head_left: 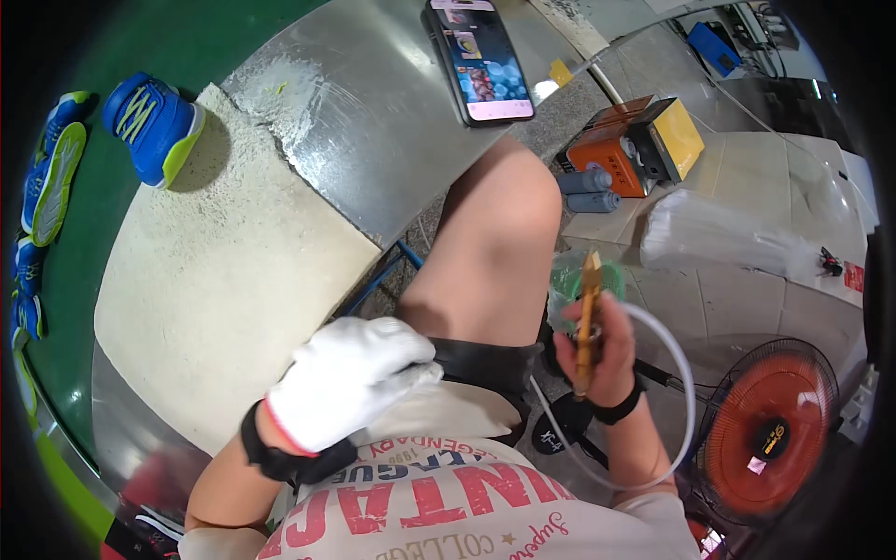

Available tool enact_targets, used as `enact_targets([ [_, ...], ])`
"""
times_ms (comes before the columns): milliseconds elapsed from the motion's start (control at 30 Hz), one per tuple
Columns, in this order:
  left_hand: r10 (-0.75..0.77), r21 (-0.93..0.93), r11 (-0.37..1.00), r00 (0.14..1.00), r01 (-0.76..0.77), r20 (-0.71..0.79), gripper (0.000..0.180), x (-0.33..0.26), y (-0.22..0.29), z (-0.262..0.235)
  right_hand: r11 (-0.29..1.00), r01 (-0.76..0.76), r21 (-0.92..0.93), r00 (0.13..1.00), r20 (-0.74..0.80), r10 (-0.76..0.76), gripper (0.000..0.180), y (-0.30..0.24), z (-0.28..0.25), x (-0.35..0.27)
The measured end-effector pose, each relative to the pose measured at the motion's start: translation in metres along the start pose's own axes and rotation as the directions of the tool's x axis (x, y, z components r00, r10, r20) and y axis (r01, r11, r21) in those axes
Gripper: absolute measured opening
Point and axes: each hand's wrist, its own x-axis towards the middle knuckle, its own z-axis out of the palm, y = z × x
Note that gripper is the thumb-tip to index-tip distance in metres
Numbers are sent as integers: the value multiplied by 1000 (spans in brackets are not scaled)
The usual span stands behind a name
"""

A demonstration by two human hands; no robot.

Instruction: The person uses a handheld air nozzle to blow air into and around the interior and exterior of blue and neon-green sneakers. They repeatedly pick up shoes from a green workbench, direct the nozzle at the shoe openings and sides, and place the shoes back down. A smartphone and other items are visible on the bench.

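My left hand [341, 381], in a white glove with a dark band at the wrist, is over my lap beside the pale board. Its fingers are curled in, and whatever they may hold is hidden. Bare and raised to the right of my knee, my right hand [611, 350] grips a brass-coloured air gun [588, 322] pointing away from me. A clear hose [686, 373] loops round from near this hand and past my forearm. On the board's far left corner stands a small blue shoe [154, 131] with lime laces and sole, apart from both hands.
The pale board [233, 280] overlaps a metal tabletop [373, 103] bearing a phone [481, 65]. Several blue shoes [56, 182] line the green surface [201, 42] at left. To the right are an orange box [607, 149], grey bottles [588, 191], plastic wrap [719, 233] and a fan [770, 425].
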Motion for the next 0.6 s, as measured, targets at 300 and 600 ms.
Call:
enact_targets([
  [300, 113, 498, 843, 972, -204, 206, 14, 6, -48, 49, 994, -97, -54, 994, 50, 100, 60, 37, 39, -90],
  [600, -5, 486, 872, 994, 58, -110, 10, 18, -42, 43, 985, -172, 36, 981, -90, 174, 53, 45, 50, -73],
])
